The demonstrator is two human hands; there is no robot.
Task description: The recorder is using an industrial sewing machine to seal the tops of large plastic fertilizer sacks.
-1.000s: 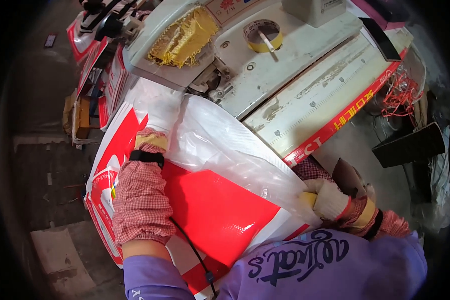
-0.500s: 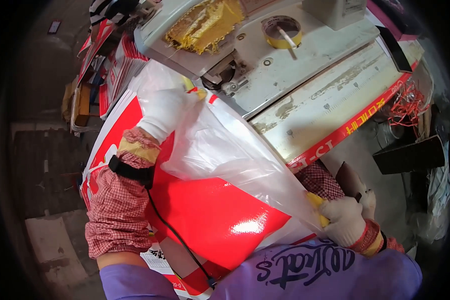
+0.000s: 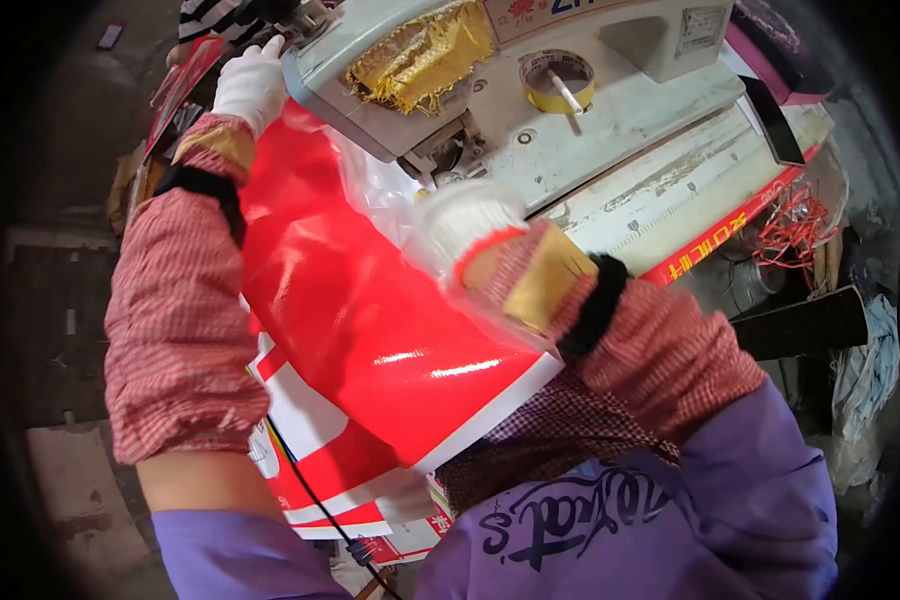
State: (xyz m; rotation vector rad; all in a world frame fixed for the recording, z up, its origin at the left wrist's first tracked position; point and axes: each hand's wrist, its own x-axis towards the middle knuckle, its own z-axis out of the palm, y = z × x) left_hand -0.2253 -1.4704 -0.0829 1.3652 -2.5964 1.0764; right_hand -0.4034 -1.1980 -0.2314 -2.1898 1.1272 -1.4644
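Note:
A glossy red-and-white woven sack (image 3: 350,300) lies spread in front of me, with a crumpled clear plastic film (image 3: 382,195) along its far right side. My left hand (image 3: 248,88), in a white glove, is at the sack's far left edge beside the machine's end. Its visible fingertips are stretched out and apart. My right hand (image 3: 470,215), gloved and smeared by motion, is over the film near the front of the grey sewing machine (image 3: 620,110). Its fingers cannot be made out.
A yellow tape roll (image 3: 560,80) with a white stick lies on the machine; a frayed yellow woven piece (image 3: 420,60) hangs on it. A worn pale ledge (image 3: 660,195), a dark phone-like slab (image 3: 773,120) and tangled red strings (image 3: 795,225) are at right. A striped sleeve (image 3: 215,22) shows at far left.
My left hand has moved farther away and left. My right hand has come from the near right up toward the machine. The red sack face now covers most of where the film was spread.

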